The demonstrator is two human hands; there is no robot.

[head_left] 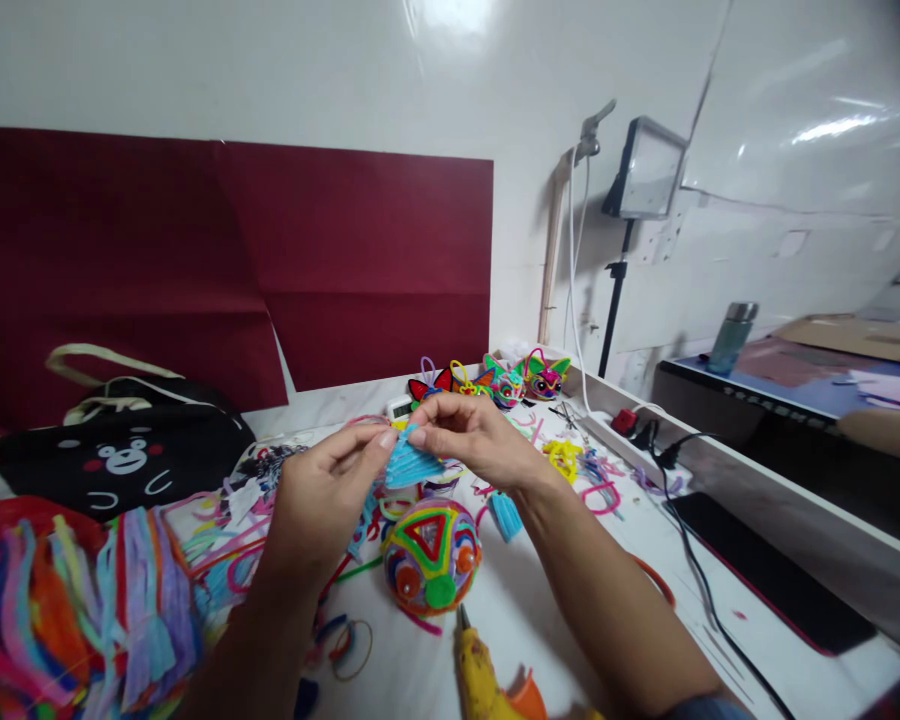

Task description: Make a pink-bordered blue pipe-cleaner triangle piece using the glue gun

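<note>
Between my hands, above the table, is a fan-shaped piece of light-blue pipe cleaners (412,462). My left hand (335,485) pinches its left upper edge between thumb and fingers. From the other side my right hand (474,440) pinches its top. Just below sits a round multicoloured pipe-cleaner head (433,556) with orange eyes, a green nose and a red triangle on its brow. A second light-blue pipe-cleaner piece (506,516) lies beside my right forearm. Nearest to me is a yellow glue gun (483,670), its nozzle pointing at the head.
Bundles of coloured pipe cleaners (142,600) fill the left front, with a black bag (124,450) behind. Several finished pipe-cleaner ornaments (546,376) line the back. A power strip (664,468), cables and a black phone-like slab (769,570) lie right. A lamp (649,168) stands behind.
</note>
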